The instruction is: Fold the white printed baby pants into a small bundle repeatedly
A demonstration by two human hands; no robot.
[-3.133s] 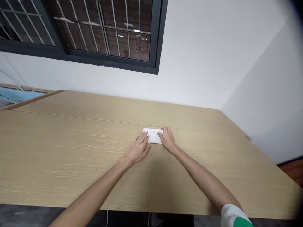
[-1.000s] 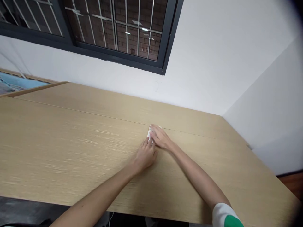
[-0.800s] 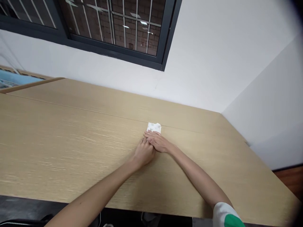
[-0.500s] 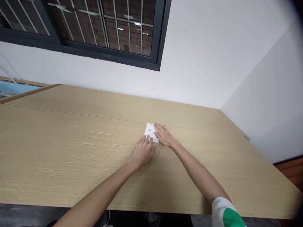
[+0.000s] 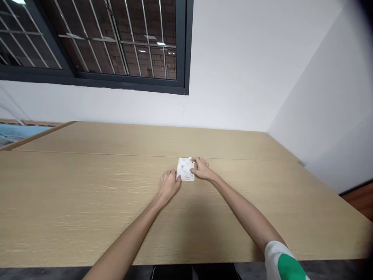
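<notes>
A small folded white square point(image 5: 185, 170) with faint grey printed drawings lies flat on the wooden tabletop point(image 5: 96, 210); whether it is cloth or paper I cannot tell. At its left edge, my left hand point(image 5: 169, 182) has bent fingers, with the thumb at the lower left corner. My right hand point(image 5: 202, 168) holds the opposite edge: its thumb rests on the right side and the fingertips curl at the far right corner. Layered edges show along the square's right and lower sides.
A seam runs across the tabletop just beyond the square. Behind stands a white wall point(image 5: 233, 70) with a dark-framed barred window point(image 5: 122, 83). A raised wooden edge point(image 5: 43, 134) borders something blue at the far left. The table's front edge is close to my body.
My left hand has moved from the square's lower edge to its left edge. My right hand, flat on it before, now has curled fingers at the right edge. The view has tilted.
</notes>
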